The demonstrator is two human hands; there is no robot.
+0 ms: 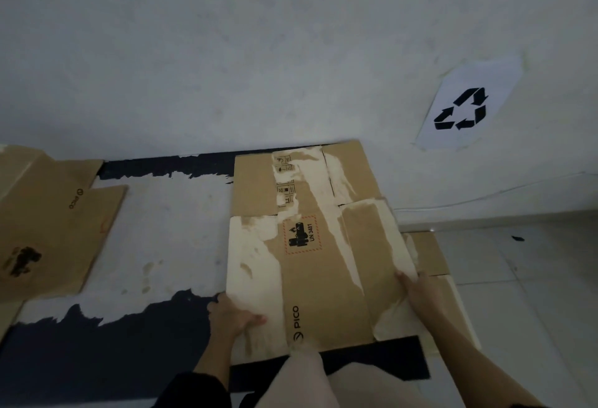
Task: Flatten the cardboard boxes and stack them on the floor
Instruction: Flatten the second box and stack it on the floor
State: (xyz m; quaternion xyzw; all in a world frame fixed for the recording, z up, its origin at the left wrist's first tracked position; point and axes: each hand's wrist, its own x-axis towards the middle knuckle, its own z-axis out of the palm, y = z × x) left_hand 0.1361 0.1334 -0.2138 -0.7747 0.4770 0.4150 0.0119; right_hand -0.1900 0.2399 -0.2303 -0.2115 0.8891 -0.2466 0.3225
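Cardboard lies on both sides of us on the floor [168,232], which is pale with dark blue patches where the paint has worn off. To our left a second flattened box [55,232] rests flat, with a small printed logo and a dark smudge on it, well apart from the one we are handling. On the wall [259,51] to the upper right hangs a sheet of paper [466,106] with a black recycling symbol. A thin cable [485,195] runs along the base of the wall to the right, where pale tiles [534,278] begin. More cardboard [430,253] shows under the right edge of our box, partly hidden by it.

The flattened box [320,255] lies in front of us near the wall, its brown face torn in pale strips, bearing a red-dashed battery label and the word PICO. Our left hand [233,313] grips its near left edge, thumb on top and fingers curled underneath. Our right hand [420,291] holds the right flap, fingers wrapped over its edge. A knee in pale cloth [307,372] touches the near edge of the box, between our arms.
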